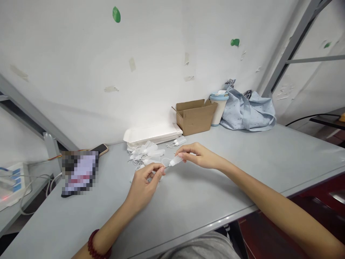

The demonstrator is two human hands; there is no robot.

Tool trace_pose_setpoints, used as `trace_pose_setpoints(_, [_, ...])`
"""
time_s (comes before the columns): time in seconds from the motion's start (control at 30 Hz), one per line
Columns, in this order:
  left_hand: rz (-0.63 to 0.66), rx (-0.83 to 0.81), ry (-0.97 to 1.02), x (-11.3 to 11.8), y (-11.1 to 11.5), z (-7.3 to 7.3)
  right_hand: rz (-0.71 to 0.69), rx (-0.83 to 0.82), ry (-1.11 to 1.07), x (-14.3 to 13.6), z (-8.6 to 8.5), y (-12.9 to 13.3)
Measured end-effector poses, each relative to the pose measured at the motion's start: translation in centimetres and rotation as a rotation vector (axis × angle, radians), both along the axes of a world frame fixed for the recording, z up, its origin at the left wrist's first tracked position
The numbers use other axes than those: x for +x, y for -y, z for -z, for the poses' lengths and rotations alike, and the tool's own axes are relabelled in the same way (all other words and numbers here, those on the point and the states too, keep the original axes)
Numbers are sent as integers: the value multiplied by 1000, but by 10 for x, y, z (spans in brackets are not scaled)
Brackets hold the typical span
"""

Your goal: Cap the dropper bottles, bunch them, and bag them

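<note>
My right hand (195, 155) pinches the body of a small white translucent bottle (175, 160), its narrow end pointing left. At that end, my left hand (147, 181) has its thumb and index finger pressed together on a thin tip or cord, too small to make out fully. A thin white loop rises between the two hands. Behind my left hand lies a pile of similar white bottles (147, 149) with cords. Two or so more bottles (179, 140) lie near the stack of white flat boxes (153, 133).
An open cardboard box (198, 120), a lidded cup (219, 108) and a light blue bag (248, 111) stand along the wall. At the left are a phone (102, 149), a blurred purple item (82, 172) and a power strip (14, 183) with cables.
</note>
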State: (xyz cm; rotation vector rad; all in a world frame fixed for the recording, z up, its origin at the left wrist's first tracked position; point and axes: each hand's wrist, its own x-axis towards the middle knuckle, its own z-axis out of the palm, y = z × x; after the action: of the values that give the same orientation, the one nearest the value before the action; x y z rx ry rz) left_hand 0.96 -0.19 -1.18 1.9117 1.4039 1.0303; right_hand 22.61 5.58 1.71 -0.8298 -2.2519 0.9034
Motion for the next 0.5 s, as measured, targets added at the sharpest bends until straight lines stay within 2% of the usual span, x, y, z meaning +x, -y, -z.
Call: trace_pose_setpoints(0.5, [-15, 36, 4, 1, 1, -2, 8, -2, -47, 3, 0, -1])
